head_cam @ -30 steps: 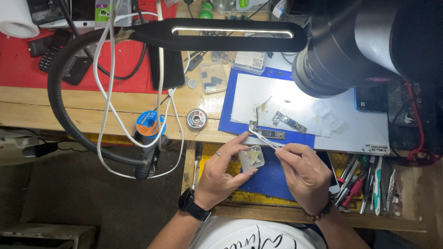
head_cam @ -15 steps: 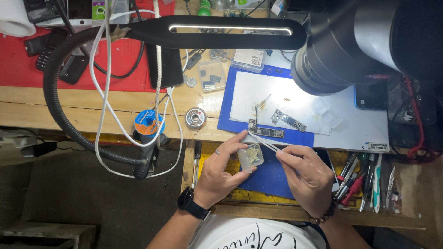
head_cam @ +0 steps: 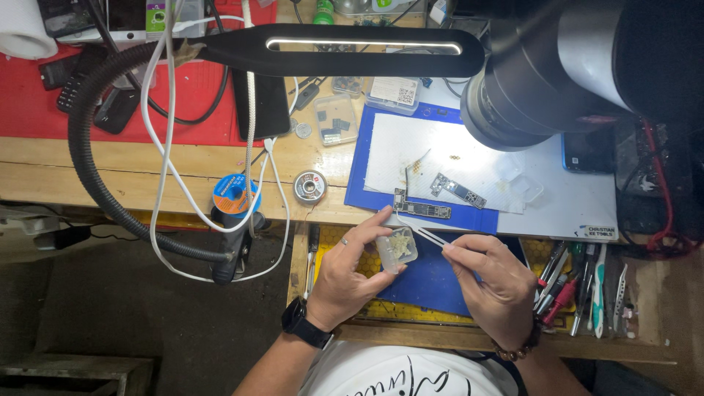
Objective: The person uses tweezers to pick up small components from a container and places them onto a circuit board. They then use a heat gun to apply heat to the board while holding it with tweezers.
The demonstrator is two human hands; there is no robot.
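My left hand (head_cam: 352, 275) holds a small clear plastic box (head_cam: 397, 249) with tiny pale parts inside, above the blue mat (head_cam: 433, 282). My right hand (head_cam: 495, 282) pinches silver tweezers (head_cam: 418, 229); their tips reach over the box's far edge toward a narrow circuit board (head_cam: 422, 208). A second small board (head_cam: 458, 191) lies on the white cloth (head_cam: 411, 158) beyond. A black watch sits on my left wrist and a bead bracelet on my right.
A black microscope barrel (head_cam: 543, 81) and a black lamp bar (head_cam: 352, 48) overhang the bench. A solder spool (head_cam: 233, 194), a round tin (head_cam: 310, 186), white cables (head_cam: 165, 147) and a black hose (head_cam: 95, 176) lie left. Hand tools (head_cam: 579, 286) fill a tray at right.
The view has shifted slightly. Both hands stay together over the blue mat, with the tweezers' tips remaining at the clear box.
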